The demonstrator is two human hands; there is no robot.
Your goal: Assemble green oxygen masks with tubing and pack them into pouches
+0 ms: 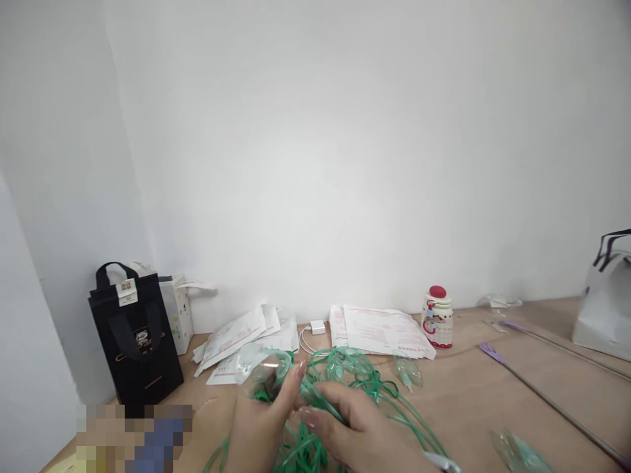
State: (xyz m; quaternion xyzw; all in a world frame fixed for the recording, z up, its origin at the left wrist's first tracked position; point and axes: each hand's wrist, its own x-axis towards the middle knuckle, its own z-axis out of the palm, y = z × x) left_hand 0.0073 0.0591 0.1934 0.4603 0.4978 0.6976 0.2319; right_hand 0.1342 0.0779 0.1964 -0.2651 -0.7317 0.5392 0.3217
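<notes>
My left hand [269, 410] is closed around a clear plastic oxygen mask [263, 362], with a bit of green strap showing under it. Close beside it, my right hand [352, 420] pinches a bundle of green tubing [320, 397]; the fingers of both hands nearly meet. More tubing and green straps lie tangled on the table below and behind the hands. Another clear green-tinted mask [340, 364] rests in that tangle, and a further mask [408, 372] lies just right of it. Part of the held mask is hidden by my left fingers.
White printed packets [236, 341] and more packets [384, 330] lie along the wall, with a white adapter [318, 327] between them. A black bag [140, 341] stands left. Right are a red-lidded bottle [438, 322], thin rods [552, 401], a clear piece [520, 453] and a white bag [608, 305].
</notes>
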